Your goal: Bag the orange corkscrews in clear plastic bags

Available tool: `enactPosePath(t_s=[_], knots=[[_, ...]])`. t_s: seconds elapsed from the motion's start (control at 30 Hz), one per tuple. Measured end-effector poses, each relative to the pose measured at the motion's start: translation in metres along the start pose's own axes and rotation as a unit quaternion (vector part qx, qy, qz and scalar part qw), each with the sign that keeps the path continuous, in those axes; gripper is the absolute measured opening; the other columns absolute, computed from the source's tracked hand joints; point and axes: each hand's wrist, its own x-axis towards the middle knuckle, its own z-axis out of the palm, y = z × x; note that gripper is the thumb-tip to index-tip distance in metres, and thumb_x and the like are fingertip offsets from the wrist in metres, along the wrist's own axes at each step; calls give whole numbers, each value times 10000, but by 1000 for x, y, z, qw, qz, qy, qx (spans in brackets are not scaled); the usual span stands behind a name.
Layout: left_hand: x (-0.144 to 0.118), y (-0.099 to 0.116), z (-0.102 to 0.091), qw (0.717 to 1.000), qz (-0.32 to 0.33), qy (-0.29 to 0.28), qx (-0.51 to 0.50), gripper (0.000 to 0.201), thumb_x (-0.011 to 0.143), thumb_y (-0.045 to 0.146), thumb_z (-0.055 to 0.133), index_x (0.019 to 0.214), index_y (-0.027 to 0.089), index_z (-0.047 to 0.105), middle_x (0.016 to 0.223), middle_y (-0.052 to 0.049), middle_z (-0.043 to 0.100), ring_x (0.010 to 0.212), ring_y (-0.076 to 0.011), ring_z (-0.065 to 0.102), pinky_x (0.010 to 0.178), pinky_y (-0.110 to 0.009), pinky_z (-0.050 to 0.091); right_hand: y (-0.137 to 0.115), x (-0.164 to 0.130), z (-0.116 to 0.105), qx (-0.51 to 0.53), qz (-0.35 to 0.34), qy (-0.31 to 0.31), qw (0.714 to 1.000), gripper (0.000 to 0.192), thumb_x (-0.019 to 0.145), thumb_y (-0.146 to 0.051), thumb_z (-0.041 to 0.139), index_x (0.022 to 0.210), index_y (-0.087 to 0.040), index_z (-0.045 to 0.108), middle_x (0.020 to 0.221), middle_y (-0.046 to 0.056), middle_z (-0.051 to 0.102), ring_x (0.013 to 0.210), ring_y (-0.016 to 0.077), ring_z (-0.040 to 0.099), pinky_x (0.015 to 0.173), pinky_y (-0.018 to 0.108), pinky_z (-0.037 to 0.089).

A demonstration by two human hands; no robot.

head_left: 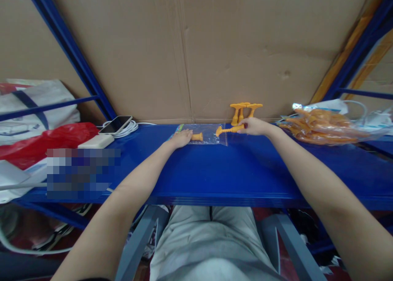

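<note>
My right hand [254, 126] is closed around the handle end of an orange plastic toy hammer [230, 129]. The hammer lies level, its head pointing left over the right end of a clear plastic bag [210, 141]. On the bag's left part, my left hand [181, 139] lies flat with its fingers stretched out. An orange handle [197, 137] sticks out to the right from beside that hand; its other end is hidden, and whether it is inside the bag I cannot tell. Several more toy hammers [236, 114] stand upright against the cardboard, just behind my right hand.
A clear bag full of orange pieces [325, 125] sits at the right of the blue table [215, 174]. To the left are a phone [116, 125] on a coiled white cable, a white box [96, 141] and a red bag [70, 139]. Blue metal posts flank the cardboard wall [147, 55].
</note>
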Motion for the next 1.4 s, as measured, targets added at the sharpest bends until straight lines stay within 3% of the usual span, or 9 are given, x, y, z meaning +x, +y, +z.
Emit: enactPosePath(t_s=[0.2,0.37,0.53,0.67,0.77,1.03,1.27,1.33,1.4], knots=[[-5,13,3,997,74,-14,3,596,989,369,183,1485,141,423,1561,-64,359,1480,-189,259,1210,-346,183,-26,-1,14,50,-7,-3,999,220,806,-288,704,952,-126,729,704,43,672,671,176,640,671,287,504],[-12,25,-1,995,85,-38,40,639,982,352,97,1529,117,330,1596,-44,279,1493,-162,218,1215,-319,153,-31,0,19,184,81,-29,979,198,796,-308,744,814,-123,676,580,30,600,514,148,591,558,286,545],[-13,27,0,993,106,-37,34,654,971,387,106,1528,131,333,1594,-28,290,1496,-160,208,1211,-305,156,-39,2,30,221,135,10,966,203,741,-239,797,679,-132,635,505,23,554,510,168,604,551,297,570],[-12,26,3,994,108,-28,17,660,968,404,142,1535,108,308,1598,-53,282,1497,-182,205,1214,-322,159,-53,-1,42,384,146,-53,910,182,743,-191,795,689,-124,634,533,15,584,483,109,573,530,234,569],[-11,26,4,993,112,-21,7,652,965,419,177,1533,133,320,1598,-44,293,1501,-188,190,1216,-321,159,-57,-3,47,474,107,-84,870,145,744,-158,791,718,-119,654,582,10,606,498,80,560,516,188,543],[-12,29,7,982,187,-10,-37,629,956,450,284,1543,225,297,1614,-11,261,1500,-238,196,1222,-412,170,-46,5,69,446,1,18,895,203,726,-224,795,890,-132,721,649,-11,642,515,75,510,465,187,459],[-7,27,12,978,157,23,-137,692,907,406,471,1526,146,302,1585,-116,335,1464,-250,305,1210,-394,219,-46,11,83,458,15,58,887,295,727,-178,762,1009,-118,699,983,89,736,735,143,655,717,287,565],[-4,26,14,976,129,41,-168,702,889,345,504,1518,111,301,1571,-146,354,1453,-243,330,1203,-381,238,-46,13,85,465,15,61,883,351,719,-141,749,1063,-136,679,1095,100,722,830,158,683,793,306,567],[-1,25,13,977,92,59,-181,650,887,271,483,1495,90,343,1551,-155,386,1436,-234,364,1188,-369,273,-46,14,86,454,15,63,889,371,716,-125,735,1079,-146,662,1086,96,722,856,164,691,802,313,568]])
